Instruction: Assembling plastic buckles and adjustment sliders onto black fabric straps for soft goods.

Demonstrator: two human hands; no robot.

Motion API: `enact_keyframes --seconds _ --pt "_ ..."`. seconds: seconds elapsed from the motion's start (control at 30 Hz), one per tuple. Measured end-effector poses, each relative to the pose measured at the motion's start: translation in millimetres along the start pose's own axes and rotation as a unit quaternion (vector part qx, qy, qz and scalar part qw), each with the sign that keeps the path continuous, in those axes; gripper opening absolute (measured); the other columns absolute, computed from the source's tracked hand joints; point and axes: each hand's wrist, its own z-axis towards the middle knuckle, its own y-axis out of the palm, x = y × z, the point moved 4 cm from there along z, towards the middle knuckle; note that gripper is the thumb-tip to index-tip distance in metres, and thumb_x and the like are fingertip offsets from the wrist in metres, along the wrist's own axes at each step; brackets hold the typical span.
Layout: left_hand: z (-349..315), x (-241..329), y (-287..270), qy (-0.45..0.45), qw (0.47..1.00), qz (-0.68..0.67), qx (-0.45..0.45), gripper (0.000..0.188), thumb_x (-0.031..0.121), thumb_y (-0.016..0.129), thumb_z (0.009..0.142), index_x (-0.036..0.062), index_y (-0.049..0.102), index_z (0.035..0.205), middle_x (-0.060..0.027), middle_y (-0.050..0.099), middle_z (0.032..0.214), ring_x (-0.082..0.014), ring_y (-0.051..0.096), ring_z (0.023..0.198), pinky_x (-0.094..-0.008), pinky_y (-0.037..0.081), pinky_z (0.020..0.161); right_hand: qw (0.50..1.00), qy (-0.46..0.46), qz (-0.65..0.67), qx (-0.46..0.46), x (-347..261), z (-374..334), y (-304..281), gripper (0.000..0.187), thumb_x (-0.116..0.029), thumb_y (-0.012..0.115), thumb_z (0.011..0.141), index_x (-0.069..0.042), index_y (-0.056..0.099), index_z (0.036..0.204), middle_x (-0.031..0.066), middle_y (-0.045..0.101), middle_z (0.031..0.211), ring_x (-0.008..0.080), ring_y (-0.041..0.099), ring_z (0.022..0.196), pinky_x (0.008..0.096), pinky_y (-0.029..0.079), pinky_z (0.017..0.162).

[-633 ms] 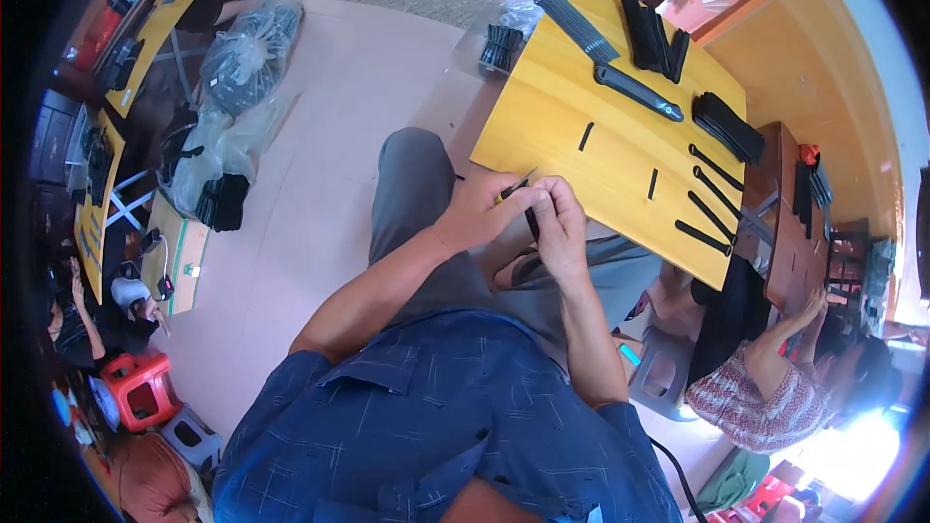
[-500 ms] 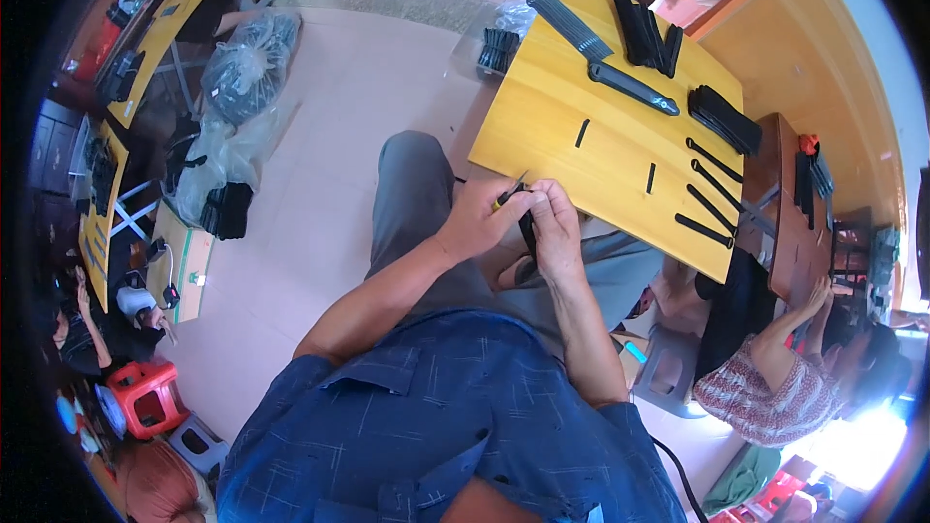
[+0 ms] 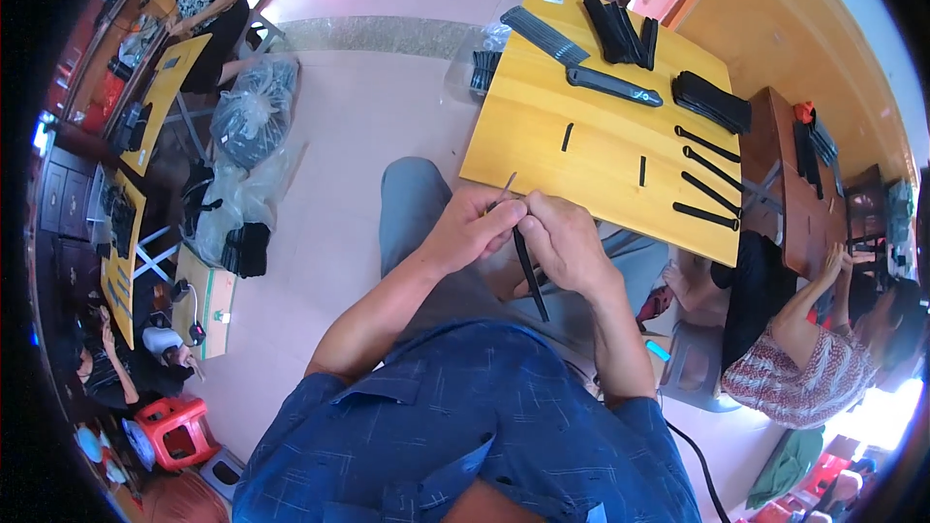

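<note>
In front of my lap, my left hand point(image 3: 477, 230) is closed around a small pointed tool point(image 3: 510, 181), whose thin metal tip sticks up past the fingers. The fingers hide most of its handle. My right hand point(image 3: 567, 240) is closed on a narrow black strap point(image 3: 532, 281) that hangs down toward my lap. The strap's upper end is hidden where the two hands meet. Both hands are just off the near edge of a yellow wooden table point(image 3: 523, 145). On it lie two short black strips point(image 3: 568, 138) and several black straps with rounded ends point(image 3: 705, 216).
Farther back on the table are grey straps point(image 3: 545, 35), a long dark banded bundle point(image 3: 613, 85) and black stacks point(image 3: 712, 103). A clear plastic bag point(image 3: 254, 116) stands on the floor at left. Co-workers sit at other tables, one at right in a patterned top point(image 3: 799, 373).
My hands have drawn closer to my body, and more of the black strap now hangs below them. The view has shifted slightly, showing more of a co-worker at the upper left.
</note>
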Motion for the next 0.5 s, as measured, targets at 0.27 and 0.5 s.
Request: enact_keyframes --seconds 0.27,0.5 --pt "0 -5 19 0.095 0.994 0.043 0.045 0.032 0.026 0.059 0.107 0.0081 0.063 0.081 0.0057 0.051 0.060 -0.0027 0.045 0.053 -0.0223 0.034 0.047 0.986 0.000 0.059 0.157 6 -7 3 0.020 -0.007 0.057 0.093 -0.001 0.052 0.074 0.0153 0.051 0.061 0.0299 0.052 0.052 0.0393 0.041 0.052" --pt "-10 -25 17 0.128 0.972 0.095 0.171 0.033 0.021 0.058 0.106 0.0085 0.058 0.074 0.0042 0.052 0.059 -0.0037 0.046 0.051 -0.0248 0.035 0.046 0.895 0.189 0.203 0.351 77 -32 11 0.024 -0.014 0.047 0.101 -0.004 0.052 0.079 0.0066 0.050 0.063 0.0196 0.048 0.057 0.0366 0.037 0.055"
